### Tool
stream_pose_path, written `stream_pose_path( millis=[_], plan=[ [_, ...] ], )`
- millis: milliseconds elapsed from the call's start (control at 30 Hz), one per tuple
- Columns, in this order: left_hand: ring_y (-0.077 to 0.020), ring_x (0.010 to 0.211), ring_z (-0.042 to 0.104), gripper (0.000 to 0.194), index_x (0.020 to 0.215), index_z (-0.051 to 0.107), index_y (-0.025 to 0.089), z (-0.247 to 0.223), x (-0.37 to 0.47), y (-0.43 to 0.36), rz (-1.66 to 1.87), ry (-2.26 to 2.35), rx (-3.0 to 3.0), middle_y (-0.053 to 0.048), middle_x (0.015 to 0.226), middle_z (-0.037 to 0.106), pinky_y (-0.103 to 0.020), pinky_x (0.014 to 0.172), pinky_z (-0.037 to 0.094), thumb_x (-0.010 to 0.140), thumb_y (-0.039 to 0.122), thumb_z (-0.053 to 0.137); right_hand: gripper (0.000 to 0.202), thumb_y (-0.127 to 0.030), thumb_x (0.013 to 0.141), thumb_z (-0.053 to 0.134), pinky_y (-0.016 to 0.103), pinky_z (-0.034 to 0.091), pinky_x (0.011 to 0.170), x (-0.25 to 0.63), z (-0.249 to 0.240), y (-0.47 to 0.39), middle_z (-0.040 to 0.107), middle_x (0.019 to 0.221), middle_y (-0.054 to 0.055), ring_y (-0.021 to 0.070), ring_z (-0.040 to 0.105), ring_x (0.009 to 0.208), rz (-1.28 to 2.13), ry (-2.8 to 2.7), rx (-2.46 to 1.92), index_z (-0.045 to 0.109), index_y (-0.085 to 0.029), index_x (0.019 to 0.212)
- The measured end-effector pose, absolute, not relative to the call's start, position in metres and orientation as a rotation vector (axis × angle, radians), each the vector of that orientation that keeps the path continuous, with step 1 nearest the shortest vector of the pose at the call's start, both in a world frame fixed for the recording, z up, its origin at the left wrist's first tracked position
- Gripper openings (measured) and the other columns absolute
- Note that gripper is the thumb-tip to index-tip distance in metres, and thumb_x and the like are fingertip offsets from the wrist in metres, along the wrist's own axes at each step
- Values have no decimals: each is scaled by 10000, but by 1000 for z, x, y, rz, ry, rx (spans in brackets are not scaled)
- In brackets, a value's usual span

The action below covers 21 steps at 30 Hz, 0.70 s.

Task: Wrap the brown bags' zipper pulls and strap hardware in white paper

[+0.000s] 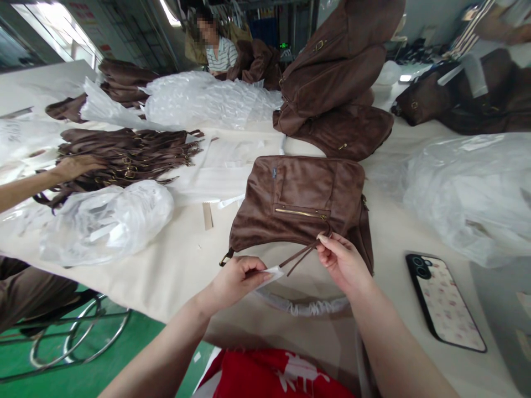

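Watching remotely, I saw the left hand [237, 281] closed on a white slip [274, 271] and the right hand [345, 262] pinching the cord [298, 255], likely steadying it, beside the bag [307, 185] near the front edge of the counter [390, 232].

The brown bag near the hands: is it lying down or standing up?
Lying down: the bag rests on the pale tabletop, with the side bearing the gold zip facing up.

Bag workshop, with piled brown bags [336, 83] and heaped straps [141, 152]
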State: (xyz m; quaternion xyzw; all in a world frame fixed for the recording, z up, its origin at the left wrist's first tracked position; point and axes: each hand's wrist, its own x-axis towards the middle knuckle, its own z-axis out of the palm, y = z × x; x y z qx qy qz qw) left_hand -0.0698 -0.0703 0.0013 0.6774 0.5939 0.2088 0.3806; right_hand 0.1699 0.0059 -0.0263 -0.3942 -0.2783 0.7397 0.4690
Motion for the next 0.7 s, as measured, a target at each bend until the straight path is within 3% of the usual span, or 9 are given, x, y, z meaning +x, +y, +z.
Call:
stream_pose_path(
  millis=[700],
  plan=[
    [-104,574,481,273,721,649,181,10,-60,-71,570,1475,1768,5,632,573,-195,531,346,837,414,567,287,-384,617,786,185,313,398,161,-25,2,600,522,-32,63,484,411,1775,-728,-1072,599,-171,659]
  ],
)
